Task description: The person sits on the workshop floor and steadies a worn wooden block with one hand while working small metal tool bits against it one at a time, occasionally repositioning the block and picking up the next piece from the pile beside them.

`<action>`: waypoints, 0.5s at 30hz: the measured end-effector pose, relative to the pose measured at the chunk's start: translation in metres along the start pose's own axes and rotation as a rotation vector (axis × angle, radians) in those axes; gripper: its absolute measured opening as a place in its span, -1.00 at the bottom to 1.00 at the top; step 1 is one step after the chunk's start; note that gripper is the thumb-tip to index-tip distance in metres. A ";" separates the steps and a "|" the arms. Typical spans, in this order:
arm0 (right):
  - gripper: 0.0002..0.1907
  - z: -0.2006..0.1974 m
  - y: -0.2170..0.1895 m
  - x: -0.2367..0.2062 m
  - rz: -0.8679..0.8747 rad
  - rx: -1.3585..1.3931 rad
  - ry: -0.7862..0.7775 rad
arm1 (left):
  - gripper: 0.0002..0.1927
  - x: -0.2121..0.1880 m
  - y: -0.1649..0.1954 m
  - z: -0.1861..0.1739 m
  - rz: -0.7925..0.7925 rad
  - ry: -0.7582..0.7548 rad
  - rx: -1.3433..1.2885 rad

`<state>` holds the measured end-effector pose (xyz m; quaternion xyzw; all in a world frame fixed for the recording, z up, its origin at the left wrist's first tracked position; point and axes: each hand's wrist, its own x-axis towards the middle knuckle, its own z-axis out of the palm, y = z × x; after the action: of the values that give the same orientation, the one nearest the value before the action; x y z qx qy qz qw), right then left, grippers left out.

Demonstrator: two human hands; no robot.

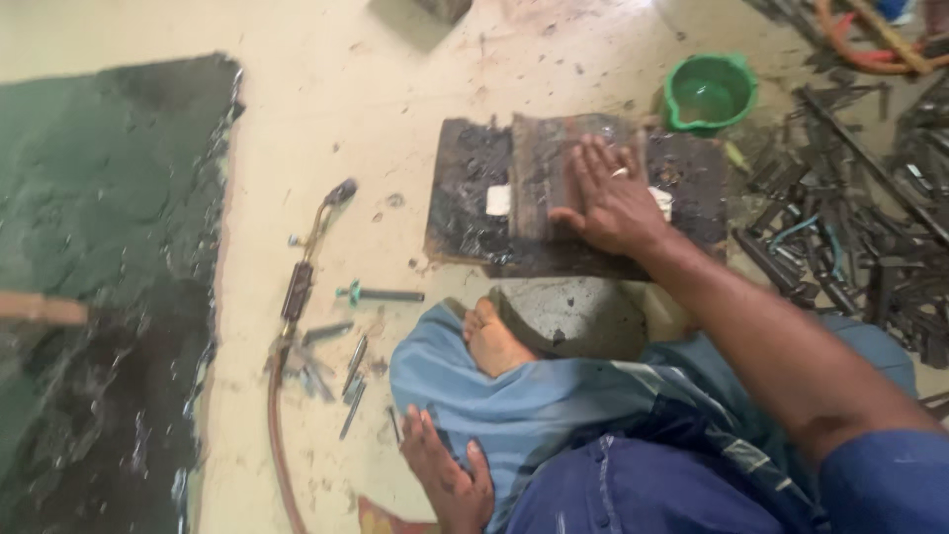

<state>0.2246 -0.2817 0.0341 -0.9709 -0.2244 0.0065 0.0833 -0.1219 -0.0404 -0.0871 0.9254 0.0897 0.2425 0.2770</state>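
Observation:
My right hand [605, 198] lies flat, fingers spread, on a dark ridged metal block [554, 168] that sits on a blackened plate [465, 198] on the floor. A small white piece [499, 201] shows on the plate left of the block. My left hand [447, 475] rests on the blue cloth [514, 396] over my folded leg, fingers loosely apart, holding nothing. My bare foot [494, 338] pokes out of the cloth just below the plate.
A cutting torch [301, 277] with its hose lies on the pale floor at left, with several small metal rods [353, 381] beside it. A green bucket [708, 91] stands behind the plate. A scrap-metal pile [860, 227] fills the right. A dark green mat [99, 277] covers the left.

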 end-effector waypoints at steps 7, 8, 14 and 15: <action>0.08 0.005 0.005 -0.006 0.014 -0.110 -0.015 | -0.17 0.001 -0.001 0.001 -0.005 -0.018 -0.008; 0.09 0.006 0.005 -0.008 0.026 -0.055 -0.039 | -0.17 0.000 -0.001 0.000 -0.006 -0.036 -0.010; 0.11 0.013 0.003 -0.020 -0.024 -0.109 -0.021 | -0.17 -0.001 -0.002 0.002 -0.019 -0.030 -0.022; 0.11 0.012 0.003 -0.020 -0.021 -0.084 -0.029 | -0.17 0.000 -0.003 0.003 -0.007 -0.025 -0.023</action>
<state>0.2074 -0.2907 0.0215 -0.9710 -0.2357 0.0104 0.0394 -0.1205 -0.0396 -0.0906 0.9248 0.0868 0.2309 0.2896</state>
